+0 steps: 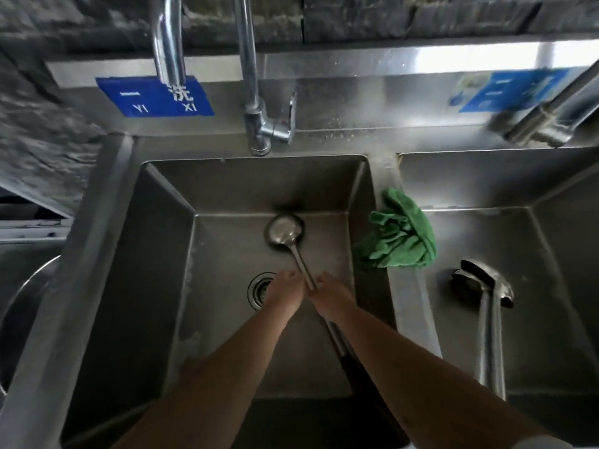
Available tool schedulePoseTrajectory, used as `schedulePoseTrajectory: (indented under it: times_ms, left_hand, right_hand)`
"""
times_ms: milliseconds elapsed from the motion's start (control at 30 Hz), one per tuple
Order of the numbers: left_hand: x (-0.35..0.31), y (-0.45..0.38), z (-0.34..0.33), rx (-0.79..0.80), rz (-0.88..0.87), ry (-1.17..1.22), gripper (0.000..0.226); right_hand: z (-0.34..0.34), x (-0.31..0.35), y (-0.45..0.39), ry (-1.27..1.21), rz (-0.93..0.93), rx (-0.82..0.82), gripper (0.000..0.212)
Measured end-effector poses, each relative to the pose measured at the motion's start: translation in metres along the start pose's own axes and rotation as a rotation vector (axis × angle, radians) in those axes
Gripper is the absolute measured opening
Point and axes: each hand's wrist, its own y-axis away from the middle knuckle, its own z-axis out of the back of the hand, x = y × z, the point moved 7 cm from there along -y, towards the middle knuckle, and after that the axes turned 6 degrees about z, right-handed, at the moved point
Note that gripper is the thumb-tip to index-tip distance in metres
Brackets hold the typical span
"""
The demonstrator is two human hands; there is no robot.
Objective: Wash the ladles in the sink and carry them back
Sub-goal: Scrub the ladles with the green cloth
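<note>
A steel ladle with a long handle lies in the middle sink basin, its bowl facing up near the back wall. My left hand and my right hand both close around its handle about a third of the way down from the bowl. The dark end of the handle runs back between my forearms. A second ladle rests in the right basin, bowl down, handle pointing toward me. No water runs from the tap.
A green cloth hangs over the divider between the two basins. The drain sits just left of my hands. A second spout hangs at the back left. A round metal pot edge shows at far left.
</note>
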Motion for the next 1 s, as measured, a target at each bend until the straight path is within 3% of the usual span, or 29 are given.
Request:
schedulePoseTrajectory:
  times_ms: [133, 233, 300, 500, 600, 733, 867, 1000]
  left_hand:
    - [0.022, -0.053, -0.018, 0.048, 0.049, 0.041, 0.027]
    - [0.035, -0.082, -0.037, 0.151, 0.09, 0.07, 0.015]
    - [0.042, -0.096, -0.048, 0.193, 0.094, 0.092, 0.028]
    - [0.08, -0.131, -0.09, 0.29, 0.051, 0.057, 0.03]
    - [0.084, -0.137, -0.085, 0.244, 0.053, 0.21, 0.033]
    - [0.069, -0.121, -0.053, 0.205, 0.113, 0.382, 0.012]
    - [0.053, -0.106, -0.034, 0.242, 0.249, 0.653, 0.017]
    - [0.035, -0.085, -0.014, 0.259, 0.293, 0.734, 0.025]
  right_hand:
    - [-0.032, -0.032, -0.049, 0.075, -0.11, -0.03, 0.04]
    - [-0.053, -0.051, -0.071, 0.107, -0.173, -0.037, 0.041]
    - [-0.059, -0.062, -0.08, 0.121, -0.182, -0.067, 0.04]
    - [-0.068, -0.078, -0.095, 0.176, -0.167, -0.063, 0.031]
    - [-0.07, -0.065, -0.098, 0.105, -0.093, -0.005, 0.03]
    - [-0.064, -0.032, -0.082, 0.072, -0.007, 0.024, 0.025]
    - [-0.059, 0.005, -0.062, 0.027, 0.039, 0.026, 0.021]
    - [-0.048, 0.033, -0.036, -0.09, -0.028, -0.046, 0.009]
